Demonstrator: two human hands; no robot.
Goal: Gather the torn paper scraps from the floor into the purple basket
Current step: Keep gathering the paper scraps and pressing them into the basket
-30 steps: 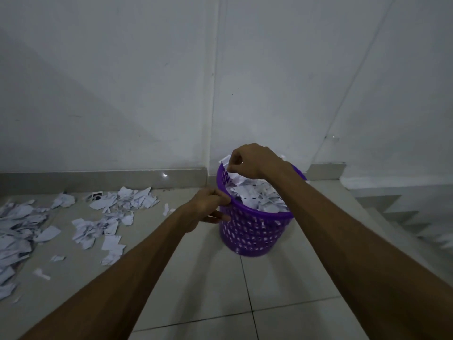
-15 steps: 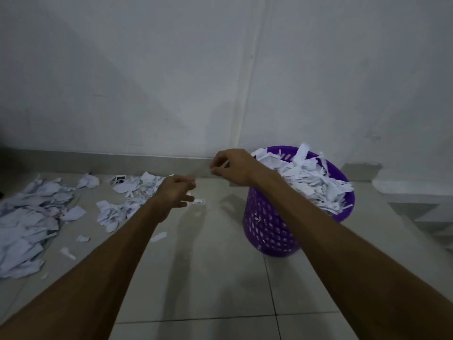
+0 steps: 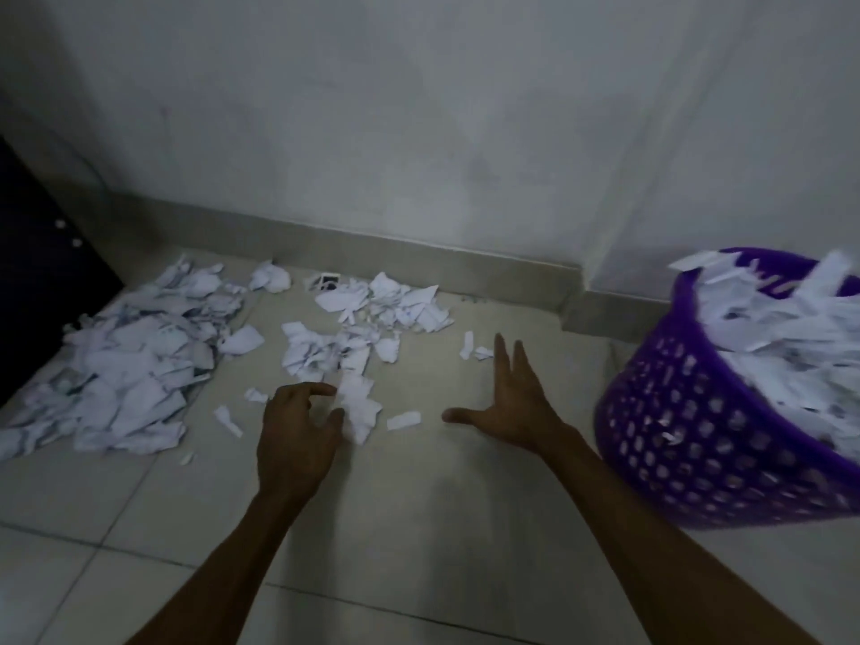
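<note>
The purple basket (image 3: pixel 688 439) stands at the right edge, heaped with white paper scraps (image 3: pixel 772 346). Torn scraps lie on the tiled floor: a large pile (image 3: pixel 130 365) at the left, a smaller pile (image 3: pixel 367 314) near the wall, and loose bits such as a strip (image 3: pixel 403 420). My left hand (image 3: pixel 298 435) hovers low with loosely curled fingers, its index finger and thumb spread beside a crumpled scrap (image 3: pixel 360 409); it grips nothing that I can see. My right hand (image 3: pixel 512 402) is flat, its fingers straight, just over bare floor left of the basket.
A grey skirting board (image 3: pixel 419 253) runs along the white wall behind the scraps. A dark panel (image 3: pixel 37 290) stands at the far left beside the large pile. A wall corner juts out behind the basket (image 3: pixel 586 304).
Both hands left the basket rim and dropped to the floor at its left. The view swung left and down, so the basket sits at the right edge. My right hand's fingers have straightened.
</note>
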